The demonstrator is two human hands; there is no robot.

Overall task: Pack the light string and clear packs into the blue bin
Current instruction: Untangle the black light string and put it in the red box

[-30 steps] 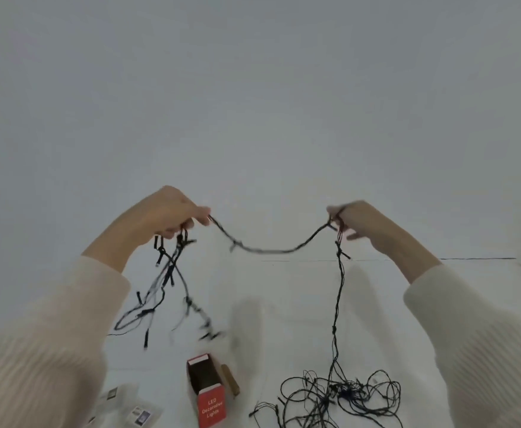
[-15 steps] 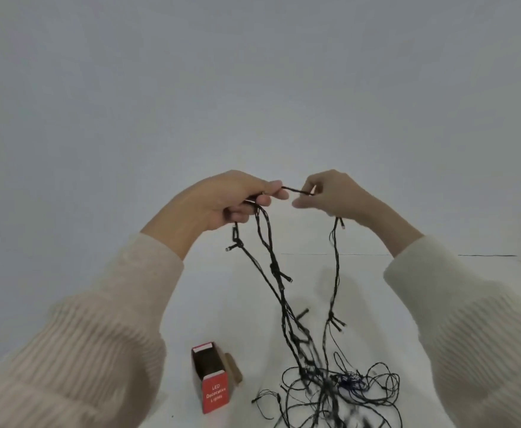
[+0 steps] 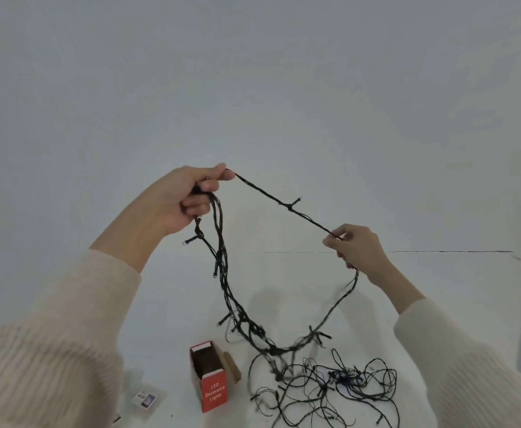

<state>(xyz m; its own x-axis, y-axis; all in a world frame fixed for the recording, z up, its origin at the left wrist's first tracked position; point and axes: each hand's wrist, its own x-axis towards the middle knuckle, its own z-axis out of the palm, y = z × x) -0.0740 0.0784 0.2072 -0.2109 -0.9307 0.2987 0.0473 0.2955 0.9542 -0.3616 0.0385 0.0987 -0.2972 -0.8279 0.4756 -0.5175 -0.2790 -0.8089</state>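
The black light string [image 3: 287, 206] stretches taut between both raised hands. My left hand [image 3: 185, 197] grips a bundle of gathered loops that hang down from its fist. My right hand [image 3: 356, 247] pinches the strand lower and to the right, and the wire drops from it in a curve. The rest of the string lies in a loose tangle on the white table [image 3: 166, 307] at the lower right. Clear packs [image 3: 144, 400] with small dark cards lie flat at the lower left, partly hidden by my left sleeve. No blue bin is in view.
An open red box [image 3: 210, 379] labelled LED Decorative Lights stands on the table between the packs and the tangle, with a brown flap beside it. A plain grey wall fills the background beyond the table's far edge.
My hands came together, the left took another loop, and now my right hand has slid down and to the right along the strand, pulling a new length taut.
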